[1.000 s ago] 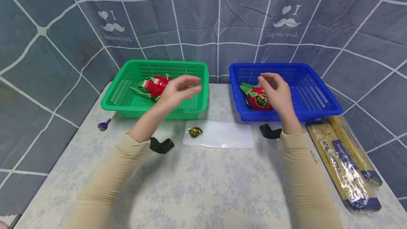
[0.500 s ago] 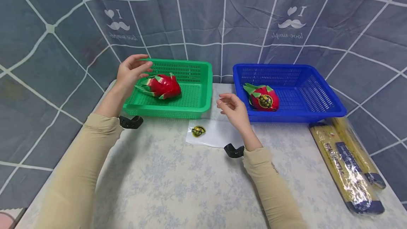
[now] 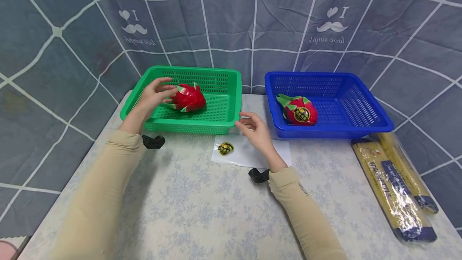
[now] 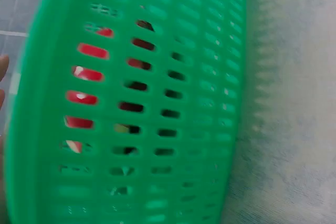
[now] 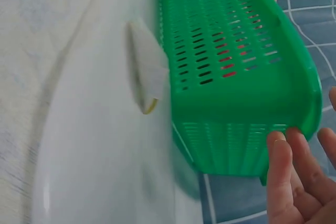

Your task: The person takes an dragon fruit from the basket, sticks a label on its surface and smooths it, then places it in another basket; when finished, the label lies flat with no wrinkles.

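Observation:
A green basket [image 3: 187, 125] with slotted sides stands at the back left of the table, holding one red dragon fruit [image 3: 191, 97] with green leaf tips. My left hand [image 3: 153, 96] is over the basket's left part beside the fruit, fingers loosely extended, hiding the fruit's leafy end. Only its fingertips show at the edge of the left wrist view. At the basket's right front corner is my right hand [image 3: 254, 133], thumb and fingers apart. In the right wrist view its fingers [image 5: 304, 161] are close against the corner; whether they touch it I cannot tell.
A blue basket [image 3: 332, 132] to the right holds another dragon fruit [image 3: 301, 111] with a round label. Between and before the baskets lies a white plastic bag [image 3: 240, 157] with a black and yellow label. Spaghetti packets [image 3: 393, 196] lie at the right edge. Patterned cloth walls enclose the table.
Both hands have moved left, the right one from above the blue basket to the green basket's corner. Most recently, my left hand came down closer to the fruit. Both baskets stay in place.

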`<state>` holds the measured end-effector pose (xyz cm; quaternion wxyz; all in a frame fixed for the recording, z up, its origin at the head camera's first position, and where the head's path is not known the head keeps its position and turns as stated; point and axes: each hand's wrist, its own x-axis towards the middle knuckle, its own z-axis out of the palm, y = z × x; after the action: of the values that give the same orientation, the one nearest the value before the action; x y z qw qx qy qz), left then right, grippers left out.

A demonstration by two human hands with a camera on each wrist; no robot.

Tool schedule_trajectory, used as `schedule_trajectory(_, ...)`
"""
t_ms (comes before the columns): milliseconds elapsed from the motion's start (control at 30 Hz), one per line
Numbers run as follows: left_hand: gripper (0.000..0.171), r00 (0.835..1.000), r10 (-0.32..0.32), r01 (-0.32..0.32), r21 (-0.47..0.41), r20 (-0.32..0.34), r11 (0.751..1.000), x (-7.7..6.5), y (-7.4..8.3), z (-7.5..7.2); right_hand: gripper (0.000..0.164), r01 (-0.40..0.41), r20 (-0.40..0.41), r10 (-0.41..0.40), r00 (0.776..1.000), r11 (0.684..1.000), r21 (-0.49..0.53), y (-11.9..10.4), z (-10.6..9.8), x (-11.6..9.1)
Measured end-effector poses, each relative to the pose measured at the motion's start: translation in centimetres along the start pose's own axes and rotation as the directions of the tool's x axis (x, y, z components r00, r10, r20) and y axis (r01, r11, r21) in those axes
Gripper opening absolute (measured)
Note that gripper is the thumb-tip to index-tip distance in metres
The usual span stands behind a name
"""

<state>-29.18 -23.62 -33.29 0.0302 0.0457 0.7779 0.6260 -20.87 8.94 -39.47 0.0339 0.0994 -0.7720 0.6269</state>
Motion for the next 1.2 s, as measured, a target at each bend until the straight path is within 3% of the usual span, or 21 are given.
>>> schedule_trajectory(167, 0.057, 0.999, -0.025, 0.023, 0.063, 0.034, 0.998, 0.3, -1.0, -0.1, 0.040, -0.017, 0.023, 0.017, 1.000, 1.000, -0.007, -0.4, 0.2, -0.1)
schedule_trajectory(300, 0.059, 0.997, -0.044, 0.035, 0.132, 0.070, 0.991, 0.4, -1.2, -0.1, 0.039, -0.016, 0.030, 0.017, 0.999, 1.000, -0.018, -2.1, 0.4, -0.8)
schedule_trajectory(400, 0.057, 0.990, -0.071, 0.049, 0.178, 0.118, 0.983, 0.5, -1.2, -0.1, 0.038, -0.012, 0.031, 0.013, 0.999, 0.999, -0.033, -3.3, 0.5, -1.3)
schedule_trajectory(633, 0.051, 0.975, -0.131, 0.091, 0.213, 0.181, 0.973, 0.7, -1.2, 0.2, 0.039, -0.026, 0.046, 0.028, 0.999, 0.999, -0.041, -3.5, 0.4, -1.5)
schedule_trajectory(833, 0.039, 0.966, -0.127, 0.060, 0.284, 0.224, 0.957, 0.7, -1.4, 0.7, 0.039, -0.020, 0.059, 0.022, 0.998, 0.999, -0.034, -3.0, 0.4, -1.3)
schedule_trajectory(1033, 0.037, 0.951, -0.123, 0.005, 0.384, 0.283, 0.923, 0.5, -1.4, 1.0, 0.040, -0.009, 0.080, 0.010, 0.997, 1.000, -0.016, -2.9, 0.5, -1.4)
schedule_trajectory(1200, 0.033, 0.958, -0.087, -0.048, 0.451, 0.272, 0.891, 0.7, -1.4, 1.4, 0.042, -0.015, 0.097, 0.016, 0.995, 1.000, -0.007, -2.8, 0.5, -1.5)
